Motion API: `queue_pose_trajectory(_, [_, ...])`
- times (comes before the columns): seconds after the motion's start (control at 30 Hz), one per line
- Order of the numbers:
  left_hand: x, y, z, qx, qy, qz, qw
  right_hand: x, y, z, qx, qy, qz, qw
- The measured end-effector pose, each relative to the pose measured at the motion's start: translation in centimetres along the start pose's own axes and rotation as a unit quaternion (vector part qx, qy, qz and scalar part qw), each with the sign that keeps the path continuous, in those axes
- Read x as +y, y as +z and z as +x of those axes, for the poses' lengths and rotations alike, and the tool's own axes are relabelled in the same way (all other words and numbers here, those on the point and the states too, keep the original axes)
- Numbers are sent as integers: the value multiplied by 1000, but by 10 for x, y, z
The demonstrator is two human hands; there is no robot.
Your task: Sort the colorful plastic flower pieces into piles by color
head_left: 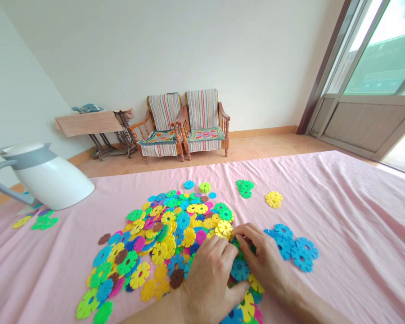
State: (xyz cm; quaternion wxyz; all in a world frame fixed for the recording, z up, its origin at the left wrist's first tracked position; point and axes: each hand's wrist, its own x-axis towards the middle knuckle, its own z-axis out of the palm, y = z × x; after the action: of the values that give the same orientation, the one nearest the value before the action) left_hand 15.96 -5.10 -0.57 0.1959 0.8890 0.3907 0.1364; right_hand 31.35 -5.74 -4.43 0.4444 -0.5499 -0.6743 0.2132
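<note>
A heap of flat, notched plastic discs [182,220] in yellow, blue, green, pink, purple and brown spreads over the cloth in front of me. My left hand [211,267] rests on the heap's right part, its thumb spread away from the bent fingers; the fingertips are hidden behind the hand. Close beside it, my right hand [261,252] reaches in with curled fingers, their tips near a yellow disc [224,227] at the heap's edge. Whatever lies between those fingers is hidden. Under and between both hands lie a blue disc [240,269] and several others.
Blue discs [299,252] lie grouped right of my right hand. Farther back sit green discs [245,188] and yellow discs [273,199]. A white jug [54,180] with a grey handle stands at left, beside some green discs [44,222]. The pink tablecloth [351,216] is wrinkled.
</note>
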Motion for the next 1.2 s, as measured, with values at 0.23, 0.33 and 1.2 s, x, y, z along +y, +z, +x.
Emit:
queue_pose_trajectory(0.23, [-9,-16,-4,19,-24,-84,996,-3,-2,0,5,-2,2,1000])
queue_pose_trajectory(0.33, [-28,-38,-1,74,-33,-90,993,-5,-4,0,-3,3,-6,1000])
queue_pose_trajectory(1.2, [-203,-82,141,99,-117,97,983,9,-1,4,11,-100,-51,994])
